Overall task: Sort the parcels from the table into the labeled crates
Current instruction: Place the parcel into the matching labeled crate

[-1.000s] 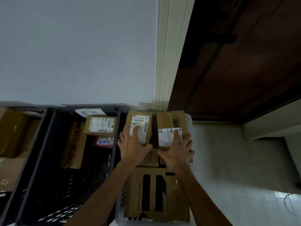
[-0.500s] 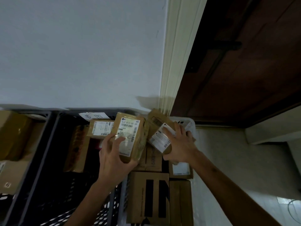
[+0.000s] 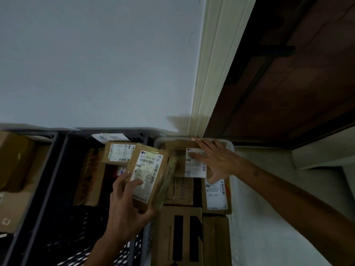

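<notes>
Head view: left hand [image 3: 126, 212] grips a parcel [image 3: 148, 175]; right hand [image 3: 215, 160], fingers spread, beside white wall [image 3: 96, 64].

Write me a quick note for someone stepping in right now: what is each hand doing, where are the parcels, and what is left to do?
Left hand: grips a labelled parcel, lifted over the edge between the black crate and the white crate.
Right hand: fingers spread flat on a second parcel atop the white crate's pile.
Done: both crates already hold several parcels.
Left: place the held parcel in its crate, then settle the second. The crate labels cannot be read from here.
</notes>
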